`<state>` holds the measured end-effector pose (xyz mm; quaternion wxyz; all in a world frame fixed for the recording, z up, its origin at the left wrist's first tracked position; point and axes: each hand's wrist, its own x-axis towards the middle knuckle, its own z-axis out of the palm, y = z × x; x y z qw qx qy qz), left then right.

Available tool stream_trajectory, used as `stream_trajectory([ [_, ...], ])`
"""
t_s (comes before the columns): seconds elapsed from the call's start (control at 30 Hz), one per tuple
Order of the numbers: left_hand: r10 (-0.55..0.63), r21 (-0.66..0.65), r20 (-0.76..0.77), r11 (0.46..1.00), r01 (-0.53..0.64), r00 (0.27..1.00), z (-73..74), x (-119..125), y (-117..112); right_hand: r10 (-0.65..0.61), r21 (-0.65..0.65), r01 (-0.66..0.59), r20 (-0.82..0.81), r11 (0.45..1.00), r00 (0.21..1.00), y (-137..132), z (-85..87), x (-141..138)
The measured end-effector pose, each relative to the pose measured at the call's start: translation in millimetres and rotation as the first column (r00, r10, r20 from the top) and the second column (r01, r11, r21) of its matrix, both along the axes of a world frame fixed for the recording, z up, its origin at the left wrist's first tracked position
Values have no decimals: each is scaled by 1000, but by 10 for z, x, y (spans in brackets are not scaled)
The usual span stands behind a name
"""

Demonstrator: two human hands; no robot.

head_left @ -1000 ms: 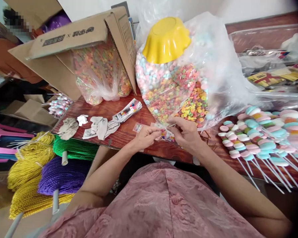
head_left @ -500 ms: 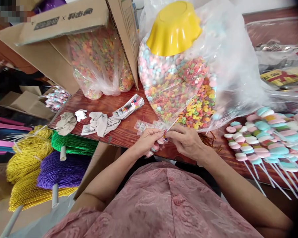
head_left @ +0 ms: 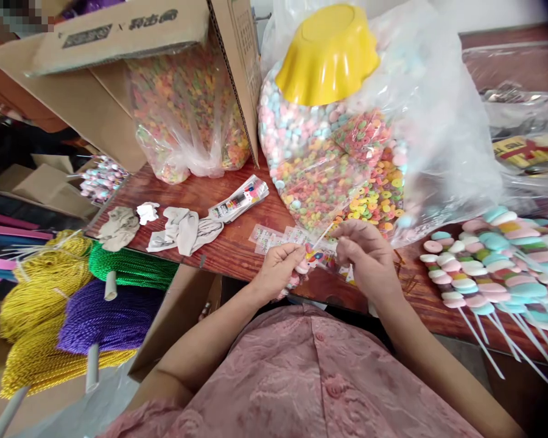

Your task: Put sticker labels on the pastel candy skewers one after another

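My left hand (head_left: 279, 267) is closed around a stick of pastel candy pieces (head_left: 301, 266) at the near edge of the red-brown table (head_left: 237, 240). My right hand (head_left: 368, 255) is pinched just to its right, gripping the thin white end of the stick (head_left: 323, 236), which points up toward a big clear bag of colourful ring candies (head_left: 347, 182). Small printed clear wrappers (head_left: 274, 236) lie on the table just beyond my hands.
A yellow bowl (head_left: 329, 55) sits upside down on the big bag. A cardboard box (head_left: 119, 79) with another candy bag stands at back left. Finished candy skewers (head_left: 497, 267) lie at right. Crumpled cloths (head_left: 182, 228) and spools of yellow, green and purple cord (head_left: 73, 304) are at left.
The camera has dipped and come a little closer. My hands have shifted slightly right, and my right hand has drawn away from the left along the stick.
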<state>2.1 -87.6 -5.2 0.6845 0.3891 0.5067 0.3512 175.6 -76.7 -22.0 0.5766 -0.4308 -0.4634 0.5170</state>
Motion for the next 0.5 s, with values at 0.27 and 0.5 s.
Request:
stream_trajectory([
  [0.27,-20,23,-23,1000,21,1000,23,49,-109,-265,422,43,486,906,833,-227,22,-195],
  [0.5,-165,83,-5,983,165,986,69,-41,-167,-211,405,50,363,913,908,-156,57,-220],
])
